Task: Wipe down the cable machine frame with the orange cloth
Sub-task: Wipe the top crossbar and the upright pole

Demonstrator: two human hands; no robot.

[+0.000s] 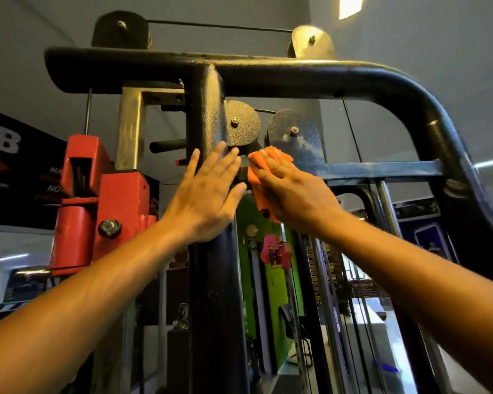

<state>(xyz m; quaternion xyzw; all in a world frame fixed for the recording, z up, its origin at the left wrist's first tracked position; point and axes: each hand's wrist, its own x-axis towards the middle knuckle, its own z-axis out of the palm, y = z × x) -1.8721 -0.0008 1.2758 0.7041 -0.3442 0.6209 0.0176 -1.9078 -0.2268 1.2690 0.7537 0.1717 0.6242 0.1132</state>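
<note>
left hand (208,194) flat, fingers straight on black frame (211,280), right hand (291,191) fingers straight, pressing orange cloth (258,177) against crossbar, wall banner lettering too blurry to read

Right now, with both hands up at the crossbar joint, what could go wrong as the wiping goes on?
1. The right hand presses the orange cloth just below two pulleys; cloth or fingertips could catch there if the cable moves.
2. The left hand lies flat on the black upright without gripping, so it may slip.
3. Both arms reach overhead, so the dusty-looking crossbar may get uneven pressure.
</note>
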